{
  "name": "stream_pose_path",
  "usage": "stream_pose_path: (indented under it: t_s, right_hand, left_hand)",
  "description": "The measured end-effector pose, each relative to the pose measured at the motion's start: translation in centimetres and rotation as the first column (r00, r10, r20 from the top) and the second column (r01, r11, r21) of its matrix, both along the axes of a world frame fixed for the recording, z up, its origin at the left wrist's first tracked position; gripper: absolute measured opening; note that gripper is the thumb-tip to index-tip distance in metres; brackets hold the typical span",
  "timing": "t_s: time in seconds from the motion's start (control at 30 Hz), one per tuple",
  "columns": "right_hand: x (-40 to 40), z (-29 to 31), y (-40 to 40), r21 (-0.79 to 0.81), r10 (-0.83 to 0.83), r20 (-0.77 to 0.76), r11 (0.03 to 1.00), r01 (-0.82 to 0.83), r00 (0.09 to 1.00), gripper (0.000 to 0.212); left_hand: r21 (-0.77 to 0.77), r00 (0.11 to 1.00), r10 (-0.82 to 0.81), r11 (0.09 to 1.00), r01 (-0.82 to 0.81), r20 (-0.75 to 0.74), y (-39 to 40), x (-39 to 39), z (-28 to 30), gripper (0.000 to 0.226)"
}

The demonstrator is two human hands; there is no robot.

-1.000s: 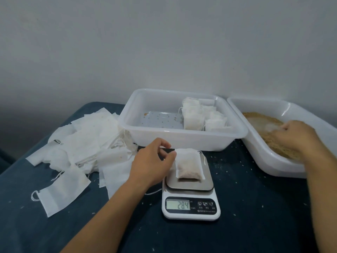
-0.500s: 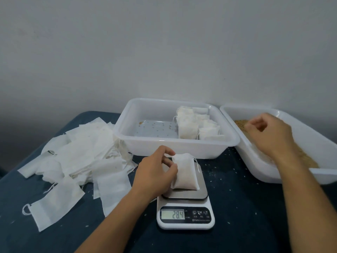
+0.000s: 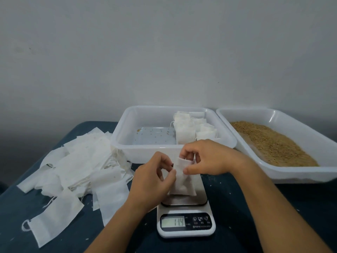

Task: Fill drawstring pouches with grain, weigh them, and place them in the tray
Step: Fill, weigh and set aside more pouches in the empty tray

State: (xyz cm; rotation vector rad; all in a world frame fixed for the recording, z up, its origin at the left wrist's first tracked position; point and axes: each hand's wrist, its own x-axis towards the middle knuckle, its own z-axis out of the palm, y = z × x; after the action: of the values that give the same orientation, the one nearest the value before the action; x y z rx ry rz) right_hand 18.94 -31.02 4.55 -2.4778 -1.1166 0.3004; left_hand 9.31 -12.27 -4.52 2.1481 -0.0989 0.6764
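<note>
A white drawstring pouch with grain in it stands upright on the platform of a small digital scale, whose display reads 114. My left hand pinches the pouch's upper left edge. My right hand pinches its open top from the right. Behind the scale is a white plastic tray with several filled pouches stacked in its right half. A second white tray at the right holds loose brown grain.
A heap of empty white pouches covers the left side of the dark blue table, some trailing strings. Stray grains lie scattered on the table around the scale. A plain grey wall rises right behind the trays.
My right hand left the grain tray and came to the pouch's top. My left hand lifted the pouch upright on the scale. The reading dropped from 284 to 114.
</note>
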Motion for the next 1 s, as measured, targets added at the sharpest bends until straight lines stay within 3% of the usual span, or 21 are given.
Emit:
stream_pose_path:
  t_s: [0.1,0.27,0.4,0.47,0.53,0.73,0.83,1.0]
  right_hand:
    - [0.0,1.1,-0.1,0.046,0.050,-0.014,0.998,-0.049,0.999,0.015]
    - [0.5,3.3,-1.2,0.247,0.033,-0.067,0.969,-0.015,0.997,0.014]
    - [1.5,4.1,-2.8,0.425,-0.053,-0.052,0.903,0.071,0.997,0.010]
    - [2.2,4.0,-3.7,0.517,-0.103,-0.059,0.848,0.118,0.993,0.014]
    - [3.0,3.8,-4.8,0.582,-0.152,-0.063,0.798,0.160,0.986,0.014]
    - [5.1,3.0,-8.6,0.708,-0.234,-0.172,0.645,0.286,0.957,0.012]
    - [6.3,2.5,-10.3,0.713,-0.327,-0.192,0.602,0.361,0.925,0.023]
    - [8.1,1.5,-12.6,0.635,-0.658,0.004,0.583,0.506,0.753,0.030]
  left_hand:
    - [-0.157,0.998,-0.031,0.987,0.024,-0.046,-0.3,-0.2,0.4,0.023]
    - [-0.517,0.922,-0.349,0.827,0.219,-0.169,-1.6,0.0,2.0,0.066]
    - [-0.810,0.871,-0.477,0.554,0.191,-0.121,-4.0,2.2,3.8,0.047]
    - [-0.888,0.876,-0.477,0.432,0.159,-0.075,-5.0,3.7,4.9,0.033]
    - [-0.913,0.874,-0.484,0.373,0.166,-0.039,-5.8,5.3,6.1,0.025]
    - [-0.837,0.879,-0.468,0.514,0.188,-0.090,-9.2,9.8,9.0,0.020]
    - [-0.801,0.879,-0.461,0.567,0.191,-0.117,-11.0,11.7,9.6,0.019]
    - [-0.755,0.869,-0.469,0.624,0.201,-0.157,-13.6,13.8,9.3,0.016]
